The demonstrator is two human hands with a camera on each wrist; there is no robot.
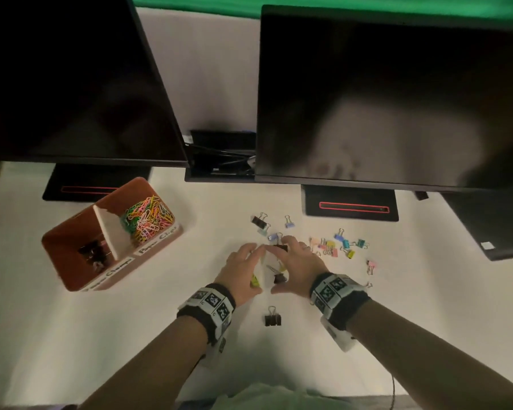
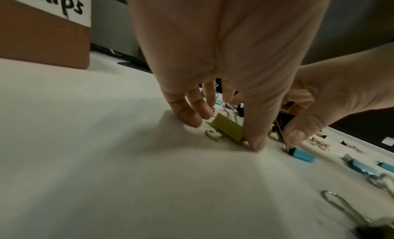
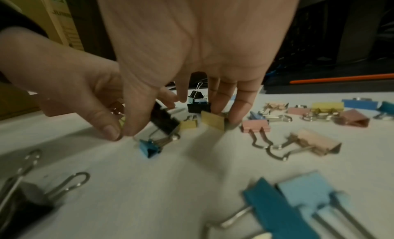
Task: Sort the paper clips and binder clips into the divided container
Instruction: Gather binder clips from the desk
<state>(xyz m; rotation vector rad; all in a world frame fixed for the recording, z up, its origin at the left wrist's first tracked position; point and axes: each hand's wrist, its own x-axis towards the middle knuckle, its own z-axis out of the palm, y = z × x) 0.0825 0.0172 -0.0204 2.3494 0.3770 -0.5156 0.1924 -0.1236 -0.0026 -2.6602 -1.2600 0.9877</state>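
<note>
My left hand (image 1: pixel 243 270) and right hand (image 1: pixel 296 266) stand on their fingertips at the table's middle, palms facing each other, fencing in a few binder clips. In the left wrist view, a yellow-green binder clip (image 2: pixel 228 128) lies between my left fingers (image 2: pixel 192 117) and thumb. A black binder clip (image 3: pixel 165 119) leans by my right thumb, and yellow clips (image 3: pixel 213 120) sit at my straight right fingertips. The brown divided container (image 1: pixel 71 241) stands to the left. Its right compartment holds coloured paper clips (image 1: pixel 145 217) and its left one black binder clips (image 1: pixel 94 253).
Several coloured binder clips (image 1: pixel 338 244) lie scattered right of my hands, with more behind them (image 1: pixel 259 220). One black clip (image 1: pixel 272 318) lies nearer me, between my wrists. Two dark monitors (image 1: pixel 382 99) on stands overhang the back of the white table (image 1: pixel 131 335).
</note>
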